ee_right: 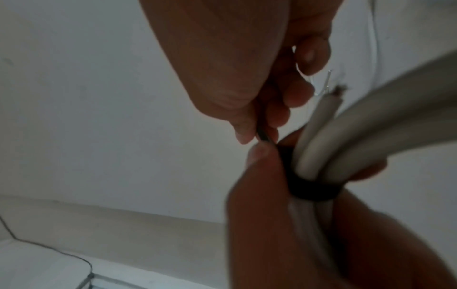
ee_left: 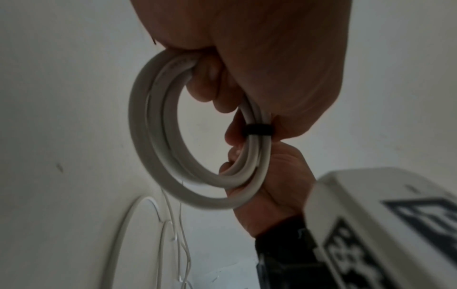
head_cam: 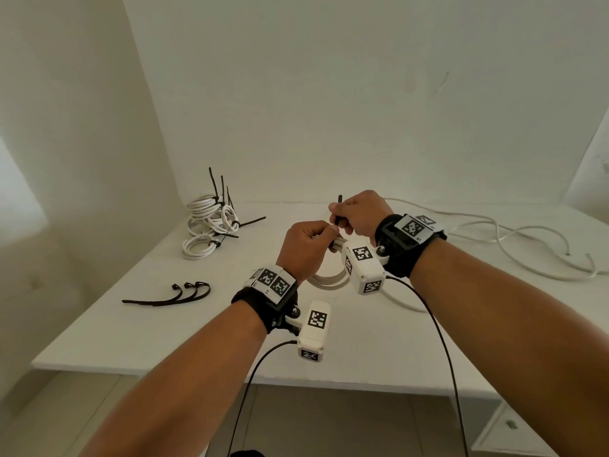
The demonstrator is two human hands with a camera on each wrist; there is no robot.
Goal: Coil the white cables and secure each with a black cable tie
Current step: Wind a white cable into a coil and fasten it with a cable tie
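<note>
Black cable tie (head_cam: 339, 212) tail upright in right hand (head_cam: 359, 212) grip

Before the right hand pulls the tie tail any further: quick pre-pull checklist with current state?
1. Left hand grips the coiled cable: ok.
2. Black cable tie wraps every strand of the coil: ok.
3. Right hand pinches the tie tail: ok.
4. Tail threaded through the tie head: cannot tell, fingers hide it.
5. Cut cable end caught under the tie: ok, the end pokes out past it.
6. Spare ties on the table for the loose cable: ok.
</note>
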